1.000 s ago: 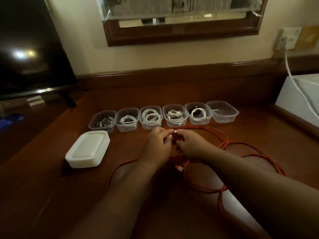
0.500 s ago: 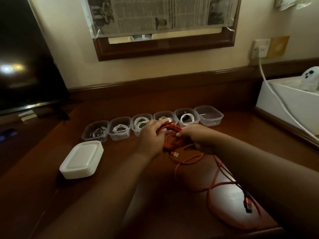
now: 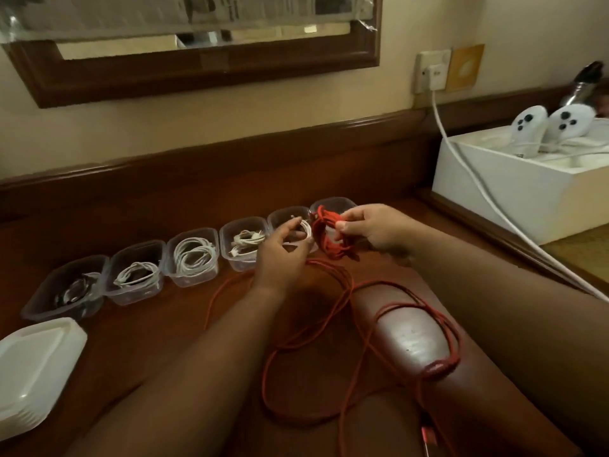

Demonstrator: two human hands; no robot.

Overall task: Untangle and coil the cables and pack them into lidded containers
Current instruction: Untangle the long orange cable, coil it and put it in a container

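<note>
Since half a second ago, the small coil of thin orange-red cable (image 3: 329, 237) has been passed to the right hand (image 3: 372, 230), which pinches it above the end clear plastic container (image 3: 333, 204). The left hand (image 3: 280, 250) is loosely curled and its hold cannot be told. Much cable is still loose on the dark wooden surface (image 3: 148, 324), so coiling seems unfinished. Five neighbouring tubs hold coiled cables; that end tub appears empty. The stacked white lids (image 3: 29, 367) remain unused.

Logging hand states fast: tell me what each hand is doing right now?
Left hand: open, fingers loosely curled, holding nothing clearly visible.
Right hand: pinches the coiled part of the red cable.
</note>
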